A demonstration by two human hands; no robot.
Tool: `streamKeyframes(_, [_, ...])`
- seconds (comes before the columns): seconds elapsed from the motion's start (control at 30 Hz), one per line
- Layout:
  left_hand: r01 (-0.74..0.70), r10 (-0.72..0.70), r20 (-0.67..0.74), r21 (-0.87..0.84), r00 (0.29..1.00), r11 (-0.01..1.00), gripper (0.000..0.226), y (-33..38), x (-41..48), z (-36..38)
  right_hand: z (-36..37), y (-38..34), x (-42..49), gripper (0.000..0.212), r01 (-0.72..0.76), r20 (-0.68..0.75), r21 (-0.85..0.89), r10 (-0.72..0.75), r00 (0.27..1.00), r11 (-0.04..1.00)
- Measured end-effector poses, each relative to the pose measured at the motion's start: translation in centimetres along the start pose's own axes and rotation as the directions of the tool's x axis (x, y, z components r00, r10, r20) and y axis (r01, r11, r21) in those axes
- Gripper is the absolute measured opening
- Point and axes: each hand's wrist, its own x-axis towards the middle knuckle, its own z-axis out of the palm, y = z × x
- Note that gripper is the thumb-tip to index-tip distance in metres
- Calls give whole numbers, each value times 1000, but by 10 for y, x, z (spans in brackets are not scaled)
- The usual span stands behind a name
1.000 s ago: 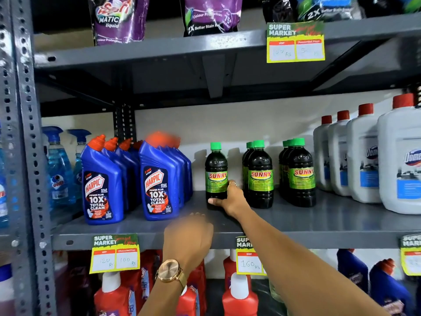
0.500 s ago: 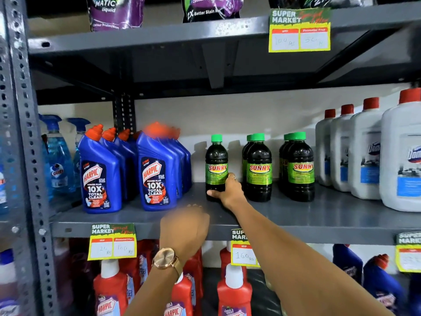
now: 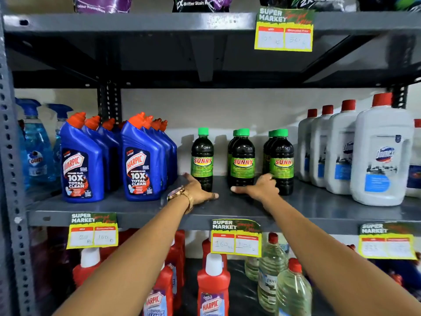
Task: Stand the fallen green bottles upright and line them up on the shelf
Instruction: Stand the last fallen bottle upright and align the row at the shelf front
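Dark bottles with green caps and green "SUNNY" labels stand upright on the grey middle shelf. One stands alone on the left. A pair stands in the middle and another pair to the right, each one behind the other. My left hand, with a watch on its wrist, wraps the base of the lone left bottle from the left, thumb in front. My right hand grips the base of the front middle bottle from the right. Its thumb lies along the front and its fingers curl between the two pairs.
Blue Harpic bottles stand close to the left of the green ones, with blue spray bottles beyond. White red-capped jugs fill the right. Red bottles and clear bottles sit on the shelf below. Price tags hang on the shelf edges.
My right hand left the lone left bottle and moved right to the middle pair. My left hand rose from below the shelf edge onto the shelf and closed around the left bottle's base.
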Motion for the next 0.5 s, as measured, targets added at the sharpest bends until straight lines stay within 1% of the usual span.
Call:
streamKeyframes(0.03, [20,-21,-25,-41,999,999,122,2,8,4,3,-2,6,124,21,57,-19,-20,998,1000])
streamKeyframes(0.07, [32,-36,-58,-72,998,997,117,3,14,8,7,-4,12,123,49,92,-9,-48,995,999])
streamKeyframes(0.1, [35,-45,-103,-90,994,995,109,3,19,10,11,-6,16,117,70,104,0,-70,992,998])
streamKeyframes(0.17, [35,-48,-187,-70,981,997,91,2,27,16,17,-5,22,100,98,60,-28,-96,994,995])
streamKeyframes(0.23, [37,-45,-224,-41,974,998,79,-1,30,18,21,-4,27,90,121,34,-47,-119,992,992])
streamKeyframes(0.37, [13,-11,-225,8,974,1000,72,-4,33,16,22,-3,29,85,156,64,-35,-154,986,987])
streamKeyframes(0.5, [12,2,-251,53,968,999,69,-2,32,18,23,-2,29,84,147,21,-53,-146,989,988])
